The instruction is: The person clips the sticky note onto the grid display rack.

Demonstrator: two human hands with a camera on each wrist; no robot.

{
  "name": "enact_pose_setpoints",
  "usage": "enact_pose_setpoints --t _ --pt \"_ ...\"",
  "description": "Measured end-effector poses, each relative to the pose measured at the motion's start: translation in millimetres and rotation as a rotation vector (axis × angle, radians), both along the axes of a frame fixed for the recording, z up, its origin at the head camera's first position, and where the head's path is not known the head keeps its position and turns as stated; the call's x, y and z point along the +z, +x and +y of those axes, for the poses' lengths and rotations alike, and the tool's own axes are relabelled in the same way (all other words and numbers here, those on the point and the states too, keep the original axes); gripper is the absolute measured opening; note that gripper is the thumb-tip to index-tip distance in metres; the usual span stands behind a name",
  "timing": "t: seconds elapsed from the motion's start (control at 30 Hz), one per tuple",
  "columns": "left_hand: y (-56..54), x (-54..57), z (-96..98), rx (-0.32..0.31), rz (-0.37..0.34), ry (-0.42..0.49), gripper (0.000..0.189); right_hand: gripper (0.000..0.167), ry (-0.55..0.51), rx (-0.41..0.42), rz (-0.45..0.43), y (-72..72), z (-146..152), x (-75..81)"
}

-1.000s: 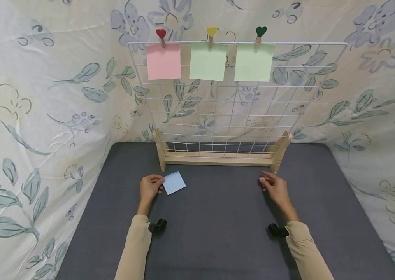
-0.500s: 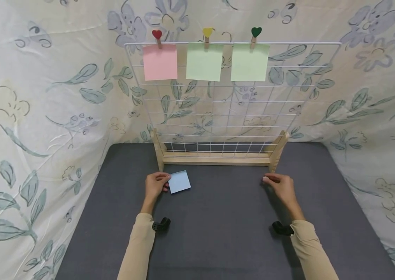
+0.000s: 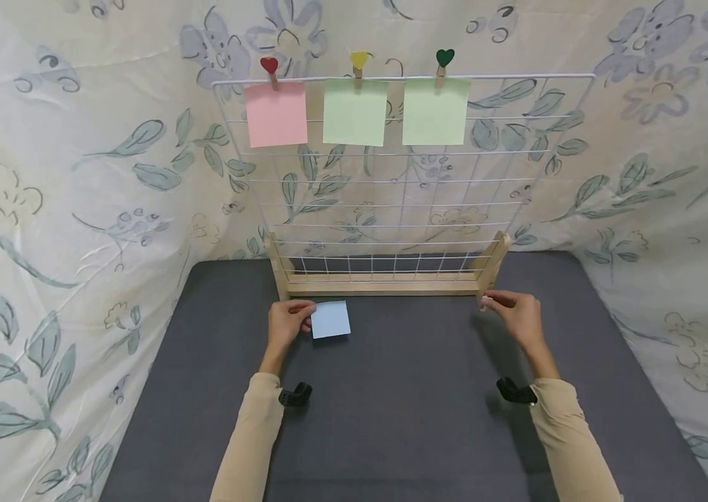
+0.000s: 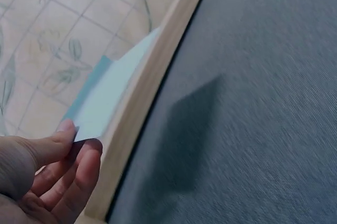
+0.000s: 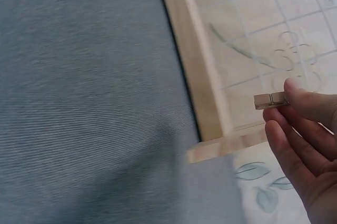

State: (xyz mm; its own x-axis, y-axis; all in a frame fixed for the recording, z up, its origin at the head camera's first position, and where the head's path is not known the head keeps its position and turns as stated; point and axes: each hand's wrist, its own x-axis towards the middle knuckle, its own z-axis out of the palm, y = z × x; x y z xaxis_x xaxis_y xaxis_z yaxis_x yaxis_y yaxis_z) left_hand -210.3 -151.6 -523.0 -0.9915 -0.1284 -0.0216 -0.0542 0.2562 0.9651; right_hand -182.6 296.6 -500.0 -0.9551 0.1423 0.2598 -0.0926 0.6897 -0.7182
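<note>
My left hand (image 3: 287,323) pinches a light blue paper note (image 3: 331,319) by its left edge, above the table. In the left wrist view the note (image 4: 113,95) is tilted, its corner between thumb and fingers, and its shadow falls on the cloth. My right hand (image 3: 520,316) holds a small wooden clothespin (image 5: 271,99) between thumb and fingertips, near the right foot of the rack. Part of the clothespin is hidden by the thumb. A white wire grid rack (image 3: 385,283) on a wooden base stands behind both hands.
From the rack's top bar hang a pink note (image 3: 276,115) and two green notes (image 3: 355,113), each under a clothespin with a red, yellow or green heart (image 3: 445,57). Dark grey cloth (image 3: 410,390) covers the table. Floral fabric (image 3: 77,174) surrounds it.
The left hand has lifted the blue note a little from the table and moved it right and toward the rack. The right hand has risen with the clothespin and shifted slightly right.
</note>
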Motion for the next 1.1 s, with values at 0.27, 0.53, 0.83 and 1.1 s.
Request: enact_pose_setpoints --t 0.27,0.53,0.83,1.1 --pt "-9.8 11.3 16.9 -0.073 0.074 0.002 0.011 0.024 0.021 0.025 0.006 -11.2 -2.0 26.7" --pt "-16.2 26.9 41.2 -0.142 0.075 0.079 0.015 0.026 0.018 0.021 0.016 -17.1 0.7 49.1" --pt "-25.4 63.1 68.6 -0.192 0.148 0.089 0.014 0.027 0.035 0.073 0.057 -20.5 7.1 86.3" --pt "-27.8 118.0 102.0 -0.244 0.237 0.110 0.017 0.029 -0.019 0.022 0.134 -26.5 8.5 112.9"
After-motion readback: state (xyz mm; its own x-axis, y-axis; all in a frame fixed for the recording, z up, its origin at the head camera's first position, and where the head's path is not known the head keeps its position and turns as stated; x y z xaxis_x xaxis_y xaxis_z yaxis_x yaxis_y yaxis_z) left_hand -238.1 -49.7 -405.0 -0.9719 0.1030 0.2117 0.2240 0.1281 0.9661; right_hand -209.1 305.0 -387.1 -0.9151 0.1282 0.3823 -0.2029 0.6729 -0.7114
